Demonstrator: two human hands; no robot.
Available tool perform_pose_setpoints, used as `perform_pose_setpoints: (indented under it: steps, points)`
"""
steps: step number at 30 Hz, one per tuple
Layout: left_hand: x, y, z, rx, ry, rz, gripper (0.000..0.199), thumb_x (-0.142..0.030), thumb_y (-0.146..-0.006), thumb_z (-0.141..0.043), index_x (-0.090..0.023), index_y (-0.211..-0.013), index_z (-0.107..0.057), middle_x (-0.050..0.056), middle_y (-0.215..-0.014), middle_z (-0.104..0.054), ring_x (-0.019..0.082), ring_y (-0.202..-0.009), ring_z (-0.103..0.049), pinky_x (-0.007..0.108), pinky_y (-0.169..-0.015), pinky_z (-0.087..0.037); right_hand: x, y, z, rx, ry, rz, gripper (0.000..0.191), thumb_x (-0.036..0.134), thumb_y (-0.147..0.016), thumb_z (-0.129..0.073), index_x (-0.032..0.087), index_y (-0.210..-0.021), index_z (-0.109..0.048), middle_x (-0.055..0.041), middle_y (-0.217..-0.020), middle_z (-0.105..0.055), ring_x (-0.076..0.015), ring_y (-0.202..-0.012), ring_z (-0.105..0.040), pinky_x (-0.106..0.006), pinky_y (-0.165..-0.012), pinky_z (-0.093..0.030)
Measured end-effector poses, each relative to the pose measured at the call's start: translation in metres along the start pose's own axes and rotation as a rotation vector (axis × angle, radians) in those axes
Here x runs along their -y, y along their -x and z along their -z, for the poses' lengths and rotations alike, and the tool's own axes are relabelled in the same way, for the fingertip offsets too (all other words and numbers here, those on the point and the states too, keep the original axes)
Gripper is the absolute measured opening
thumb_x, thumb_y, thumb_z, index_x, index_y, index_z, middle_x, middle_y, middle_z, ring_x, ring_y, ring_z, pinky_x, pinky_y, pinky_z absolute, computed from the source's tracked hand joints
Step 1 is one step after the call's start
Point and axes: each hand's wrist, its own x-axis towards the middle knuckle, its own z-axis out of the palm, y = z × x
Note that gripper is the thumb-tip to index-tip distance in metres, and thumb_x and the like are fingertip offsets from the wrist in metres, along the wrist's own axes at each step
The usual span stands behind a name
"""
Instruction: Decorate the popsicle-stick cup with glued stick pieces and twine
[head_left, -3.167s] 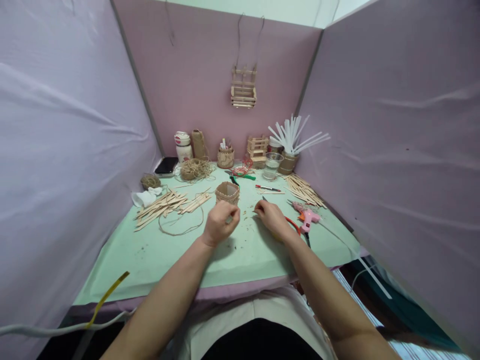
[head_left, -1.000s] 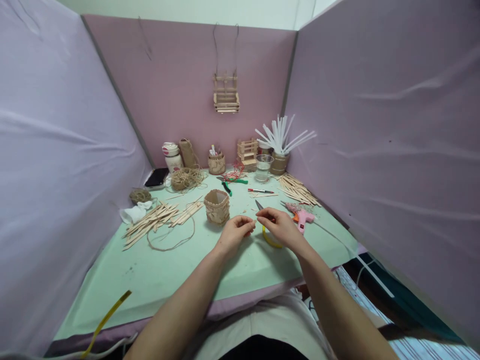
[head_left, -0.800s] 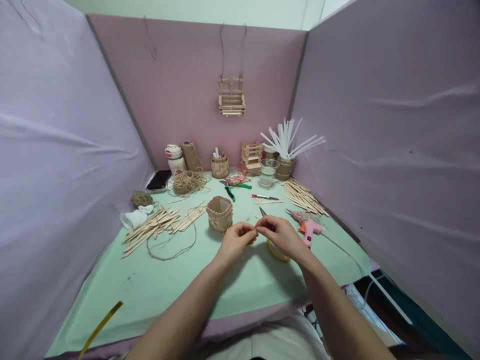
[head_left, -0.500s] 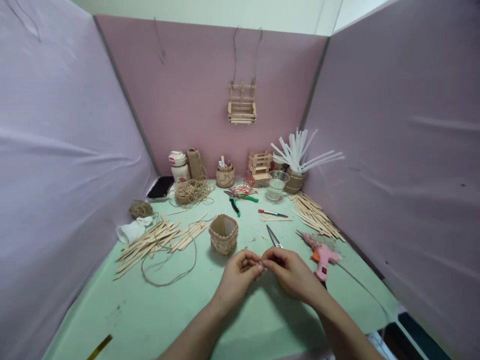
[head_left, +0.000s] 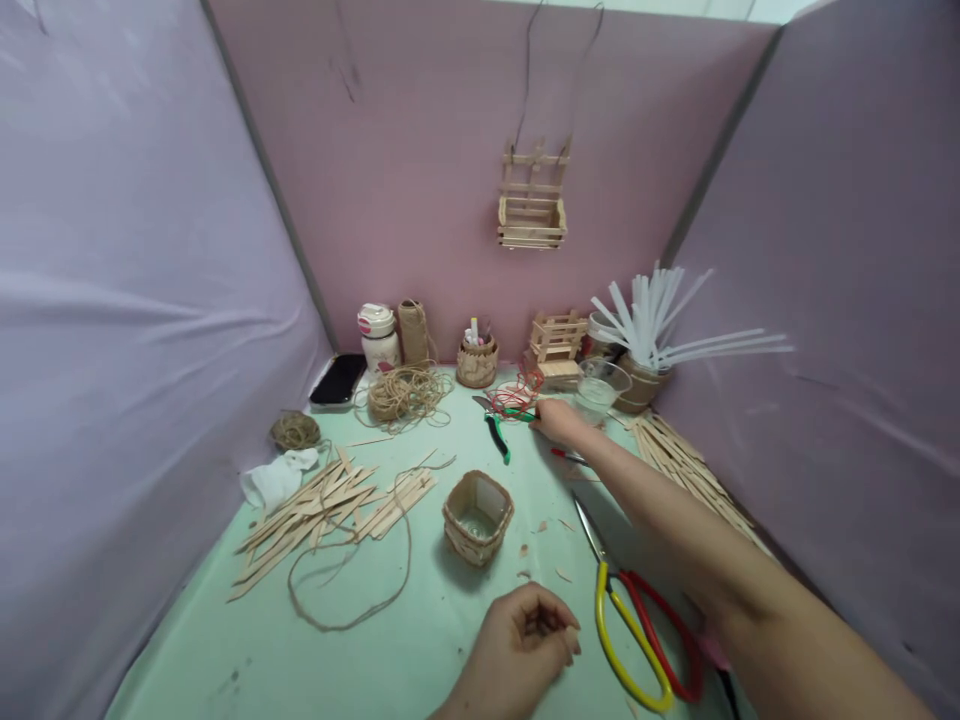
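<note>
At the front middle of the table my left hand point(head_left: 521, 645) is closed, with a small pale wood chip point(head_left: 572, 633) at its fingertips. My right hand point(head_left: 559, 422) reaches far forward, its fingers closed at the end of one green handle of the pruning shears point(head_left: 495, 436). A small square woven basket point(head_left: 477, 520) stands upright beyond my left hand. Scissors point(head_left: 630, 625) with one yellow and one red handle lie under and beside my right forearm. Close to the right wrist is a red-tipped pen point(head_left: 566, 456), partly hidden by the arm.
Wooden sticks point(head_left: 307, 510) and loose twine point(head_left: 349, 625) spread over the left side. More sticks point(head_left: 690, 470) lie at the right. Along the back stand a bottle point(head_left: 379, 340), a twine ball point(head_left: 390, 398), a clear bowl point(head_left: 598, 392) and a pot of white sticks point(head_left: 637, 385).
My right hand has left my left hand and stretched forward to the pruning shears, uncovering the scissors. My left hand stays near the front. The view has tilted down and shifted left.
</note>
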Motion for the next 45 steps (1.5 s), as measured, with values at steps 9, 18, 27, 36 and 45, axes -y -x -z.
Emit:
perform_pose_setpoints:
  steps: [9, 18, 27, 36, 45]
  points:
    - [0.005, -0.003, -0.001, -0.002, 0.035, 0.064, 0.015, -0.021, -0.056, -0.069, -0.016, -0.067, -0.059, 0.002, -0.062, -0.059, 0.014, -0.062, -0.054, 0.027, -0.062, -0.042, 0.03, -0.029, 0.017, 0.008, -0.096, 0.013, 0.018, 0.029, -0.078, -0.061, 0.015, -0.069, -0.067, -0.0098, -0.071, -0.068, -0.0202, -0.071, -0.063, -0.025, -0.058, -0.037]
    - [0.004, -0.002, -0.001, 0.005, 0.019, 0.068, 0.013, -0.016, -0.058, -0.067, -0.016, -0.068, -0.059, -0.001, -0.061, -0.056, 0.011, -0.06, -0.05, 0.025, -0.061, -0.039, 0.035, 0.011, -0.002, 0.099, -0.247, 0.108, 0.018, 0.03, -0.077, -0.064, 0.017, -0.066, -0.069, -0.0047, -0.067, -0.069, -0.0163, -0.066, -0.062, -0.023, -0.056, -0.037]
    - [-0.003, 0.002, 0.0, 0.03, -0.036, 0.071, 0.015, -0.021, -0.063, -0.071, -0.016, -0.07, -0.059, 0.001, -0.065, -0.06, 0.012, -0.064, -0.053, 0.024, -0.064, -0.04, -0.027, 0.052, 0.065, -0.099, -0.176, 0.01, 0.012, 0.025, -0.081, -0.062, 0.018, -0.076, -0.07, -0.0061, -0.077, -0.072, -0.0179, -0.07, -0.063, -0.025, -0.061, -0.038]
    - [-0.009, 0.005, 0.0, 0.093, -0.072, 0.052, 0.017, -0.025, -0.066, -0.072, -0.016, -0.072, -0.059, 0.002, -0.068, -0.062, 0.012, -0.066, -0.055, 0.024, -0.065, -0.041, -0.057, 0.144, 0.069, -0.102, -0.14, -0.13, 0.015, 0.035, -0.083, -0.058, 0.022, -0.082, -0.067, -0.0048, -0.076, -0.07, -0.0183, -0.067, -0.061, -0.026, -0.057, -0.034]
    - [-0.005, 0.009, 0.004, 0.258, -0.132, 0.081, 0.021, -0.031, -0.071, -0.071, -0.014, -0.08, -0.063, 0.002, -0.063, -0.061, 0.012, -0.061, -0.056, 0.024, -0.061, -0.041, -0.04, 0.231, 0.039, -0.057, -0.425, -0.117, 0.02, 0.039, -0.084, -0.054, 0.024, -0.091, -0.066, -0.0046, -0.084, -0.071, -0.0216, -0.076, -0.064, -0.029, -0.064, -0.042]
